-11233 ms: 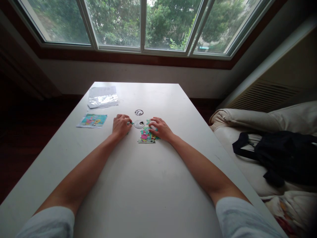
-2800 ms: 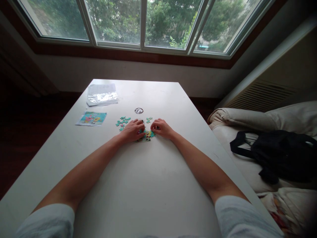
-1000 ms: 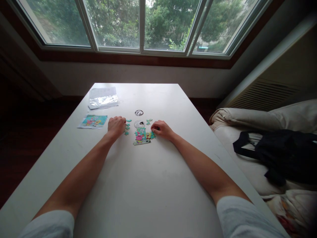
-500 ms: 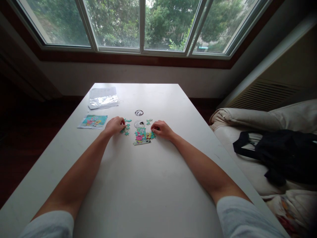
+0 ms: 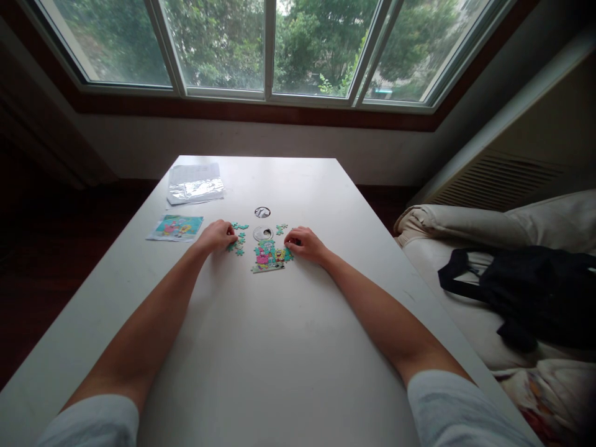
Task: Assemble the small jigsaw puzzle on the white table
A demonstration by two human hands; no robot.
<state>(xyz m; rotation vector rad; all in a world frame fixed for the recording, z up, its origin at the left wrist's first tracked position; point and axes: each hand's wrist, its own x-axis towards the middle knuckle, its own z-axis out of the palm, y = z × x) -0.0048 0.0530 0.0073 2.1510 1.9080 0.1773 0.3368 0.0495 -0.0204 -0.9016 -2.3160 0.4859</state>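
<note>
A partly joined jigsaw puzzle (image 5: pixel 267 256) with pink, yellow and teal cartoon figures lies mid-table. At its right edge is my right hand (image 5: pixel 305 243), fingers curled together on a teal puzzle piece (image 5: pixel 289 254). To the left, my left hand (image 5: pixel 218 236) rests beside a cluster of loose puzzle pieces (image 5: pixel 240 239). Its fingertips are drawn together, and anything between them is too small to make out. A few more loose pieces (image 5: pixel 281 229) lie beyond my right hand. Just behind the puzzle sits a round, shiny disc-shaped item (image 5: pixel 263 233).
A second round item (image 5: pixel 262 212) lies farther back on the white table (image 5: pixel 261 347). At the left are a picture sheet (image 5: pixel 177 228) of the cartoon and papers with clear plastic (image 5: pixel 195 183). Right of the table stands a sofa (image 5: pixel 428 248) with a dark garment or bag (image 5: pixel 535 292).
Both hands keep almost the same place and pose. The whole view has shifted very slightly; no piece has visibly moved.
</note>
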